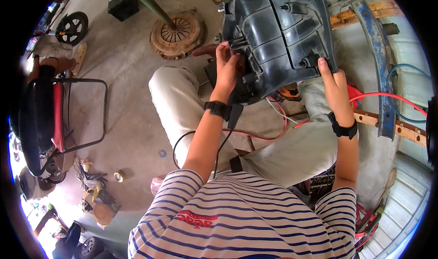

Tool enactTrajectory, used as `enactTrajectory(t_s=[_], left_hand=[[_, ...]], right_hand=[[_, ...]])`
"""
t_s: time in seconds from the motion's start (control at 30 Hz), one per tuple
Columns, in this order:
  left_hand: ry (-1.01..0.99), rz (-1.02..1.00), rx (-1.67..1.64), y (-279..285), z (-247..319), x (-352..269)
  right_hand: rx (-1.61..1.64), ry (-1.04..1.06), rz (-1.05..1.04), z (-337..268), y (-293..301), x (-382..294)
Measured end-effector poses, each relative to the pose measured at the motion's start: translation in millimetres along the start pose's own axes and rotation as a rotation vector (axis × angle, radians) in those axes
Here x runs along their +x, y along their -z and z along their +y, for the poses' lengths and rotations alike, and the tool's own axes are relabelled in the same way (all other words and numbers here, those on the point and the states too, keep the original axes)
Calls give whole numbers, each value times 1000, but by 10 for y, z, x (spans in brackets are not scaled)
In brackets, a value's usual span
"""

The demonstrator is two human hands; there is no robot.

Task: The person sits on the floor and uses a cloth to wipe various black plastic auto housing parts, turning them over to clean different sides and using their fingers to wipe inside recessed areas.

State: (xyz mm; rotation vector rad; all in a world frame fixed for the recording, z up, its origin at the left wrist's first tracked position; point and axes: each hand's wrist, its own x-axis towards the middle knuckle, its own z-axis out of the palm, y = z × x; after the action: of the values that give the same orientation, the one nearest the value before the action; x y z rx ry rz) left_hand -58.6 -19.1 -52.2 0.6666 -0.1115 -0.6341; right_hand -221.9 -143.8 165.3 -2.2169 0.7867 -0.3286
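A black moulded plastic housing (277,33), dusty and ribbed, is tilted up in front of my knees. My right hand (333,88) grips its lower right corner, thumb lying on the face beside a small clip post. At the left edge, the thumb and index finger of my left hand (226,67) are bent close together beside a pair of prongs (239,43). What lies between those fingertips is too small to tell. Shadowed fingers (205,50) show behind my left hand; whose they are I cannot tell. The housing's underside is mostly hidden.
A rusty clutch pressure plate (177,35) lies on the concrete floor with a green pole (150,6) rising from it. Beyond is a black battery (123,2). A red hose (386,95) and a blue metal beam (376,64) are at right. Someone's sandalled foot (80,59) is left.
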Motion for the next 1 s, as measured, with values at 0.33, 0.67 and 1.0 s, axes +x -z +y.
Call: enactTrajectory(t_s=[0.33, 0.67, 1.0], left_hand=[[-220, -189, 1071, 834, -924, 41], [-163, 161, 1132, 679, -788, -57], [302, 272, -90, 874, -454, 117]], right_hand=[[-39, -34, 48, -78, 1, -53], [48, -57, 102, -119, -56, -33], [-35, 118, 15, -192, -128, -13]])
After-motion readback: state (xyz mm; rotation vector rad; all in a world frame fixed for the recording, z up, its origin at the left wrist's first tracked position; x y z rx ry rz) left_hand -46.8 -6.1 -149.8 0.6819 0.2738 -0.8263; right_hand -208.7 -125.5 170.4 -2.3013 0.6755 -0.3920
